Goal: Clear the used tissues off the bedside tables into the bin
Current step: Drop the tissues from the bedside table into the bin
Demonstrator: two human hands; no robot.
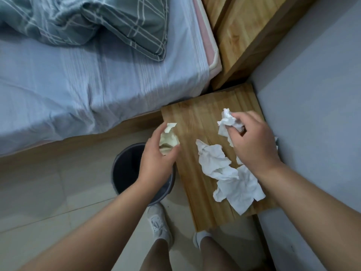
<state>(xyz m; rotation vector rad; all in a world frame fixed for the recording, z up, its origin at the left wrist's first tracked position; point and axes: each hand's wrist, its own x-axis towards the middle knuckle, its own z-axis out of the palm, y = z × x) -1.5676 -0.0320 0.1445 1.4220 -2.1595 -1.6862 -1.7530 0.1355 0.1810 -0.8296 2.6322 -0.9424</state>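
Note:
A wooden bedside table (197, 118) stands between the bed and a grey wall. My right hand (254, 139) grips a crumpled white tissue (227, 120) over the table's far part. My left hand (158, 159) holds a yellowish crumpled tissue (169, 137) at the table's left edge, above the rim of the dark round bin (125, 169) on the floor. Two more crumpled white tissues lie on the table: one in the middle (213, 161), one nearer me (240, 190). A small scrap (239, 160) peeks out under my right wrist.
The bed (78, 85) with a pale blue sheet and a rumpled checked duvet (97, 22) fills the left. A wooden headboard (244, 36) runs behind the table. My feet in white shoes (159, 223) stand on the tiled floor beside the bin.

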